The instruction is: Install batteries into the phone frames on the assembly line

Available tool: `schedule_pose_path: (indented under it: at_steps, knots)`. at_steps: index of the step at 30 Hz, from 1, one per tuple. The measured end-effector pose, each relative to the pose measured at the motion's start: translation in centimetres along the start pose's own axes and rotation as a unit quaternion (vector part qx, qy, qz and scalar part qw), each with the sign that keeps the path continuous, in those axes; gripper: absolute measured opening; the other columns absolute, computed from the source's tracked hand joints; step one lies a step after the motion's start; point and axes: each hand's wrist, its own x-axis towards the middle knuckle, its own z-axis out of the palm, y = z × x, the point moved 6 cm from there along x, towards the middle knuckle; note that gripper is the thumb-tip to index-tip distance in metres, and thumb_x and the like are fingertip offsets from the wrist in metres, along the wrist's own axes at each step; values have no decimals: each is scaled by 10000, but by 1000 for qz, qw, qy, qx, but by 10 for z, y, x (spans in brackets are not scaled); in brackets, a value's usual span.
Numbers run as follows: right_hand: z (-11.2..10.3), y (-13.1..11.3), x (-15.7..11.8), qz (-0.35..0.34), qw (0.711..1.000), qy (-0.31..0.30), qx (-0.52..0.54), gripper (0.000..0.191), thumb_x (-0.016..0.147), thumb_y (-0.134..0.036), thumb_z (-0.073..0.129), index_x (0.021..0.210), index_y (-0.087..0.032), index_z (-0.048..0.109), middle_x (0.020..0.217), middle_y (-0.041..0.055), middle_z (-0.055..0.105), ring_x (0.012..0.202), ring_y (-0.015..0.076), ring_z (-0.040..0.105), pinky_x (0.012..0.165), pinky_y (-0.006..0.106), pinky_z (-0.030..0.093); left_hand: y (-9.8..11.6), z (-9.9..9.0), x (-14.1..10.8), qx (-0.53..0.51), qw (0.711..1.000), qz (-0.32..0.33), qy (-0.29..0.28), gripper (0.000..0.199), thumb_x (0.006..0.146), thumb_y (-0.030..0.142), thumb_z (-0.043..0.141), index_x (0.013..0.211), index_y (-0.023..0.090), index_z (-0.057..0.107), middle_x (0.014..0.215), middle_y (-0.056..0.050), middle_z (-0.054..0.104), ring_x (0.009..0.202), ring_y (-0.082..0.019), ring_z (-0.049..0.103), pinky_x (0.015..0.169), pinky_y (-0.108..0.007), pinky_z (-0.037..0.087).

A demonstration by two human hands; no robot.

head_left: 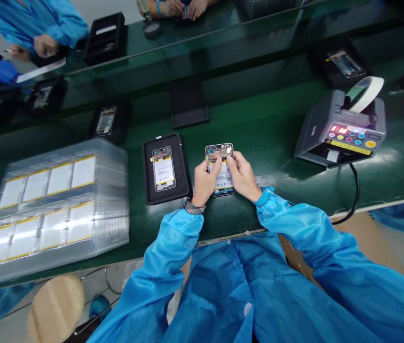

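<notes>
Phone frame (219,145) hidden mid-body by left hand (206,182) and right hand (243,176); mounted parts (220,153) too small to tell; co-worker's hands (178,6) cut by top edge.

Yellow label (350,147), tape dispenser (325,121), lettering unreadably small

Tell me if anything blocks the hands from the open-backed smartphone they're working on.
Nothing visible stands in the way: the left hand and right hand are both already on the open-backed smartphone, gripping it from either side.

White, yellow-edged phone battery (222,177)
</notes>
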Motion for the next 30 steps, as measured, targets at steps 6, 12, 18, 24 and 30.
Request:
schedule_pose_path:
  at_steps: [6,12,18,24,30]
  knots:
    - [-1,1,0,1,1000,5,-6,412,1006,-611,478,1046,-215,583,740,6,613,626,168,545,573,281,423,-2,1,1,-1,1000,-3,-18,370,844,496,714,792,129,730,732,-42,682,673,-154,577,626,-245,459]
    - [2,0,-1,-15,1000,-20,7,407,1012,-580,490,1172,-216,576,793,15,651,649,179,586,603,290,469,-7,1,3,-37,999,-23,-25,412,846,522,708,912,119,763,811,-51,717,683,-145,590,619,-230,465]
    - [3,-5,-3,-49,999,-19,0,376,1011,-516,534,1229,-211,565,829,25,669,683,192,623,634,296,496,-15,2,5,-71,995,-58,-31,437,812,557,738,839,121,741,760,-33,691,644,-125,564,585,-213,444]
    - [1,-3,-3,-23,1000,5,-11,308,990,-484,568,1123,-207,588,767,5,675,614,166,607,555,262,427,-10,3,3,-51,997,-46,-23,388,812,509,745,824,121,743,759,-35,692,650,-131,564,593,-222,452]
    - [-2,-1,0,-20,1000,19,-3,255,969,-449,588,1005,-196,586,703,-14,649,578,142,572,541,251,384,-4,2,0,-31,999,-24,1,355,806,470,748,803,115,742,721,-26,680,629,-127,546,574,-220,429]
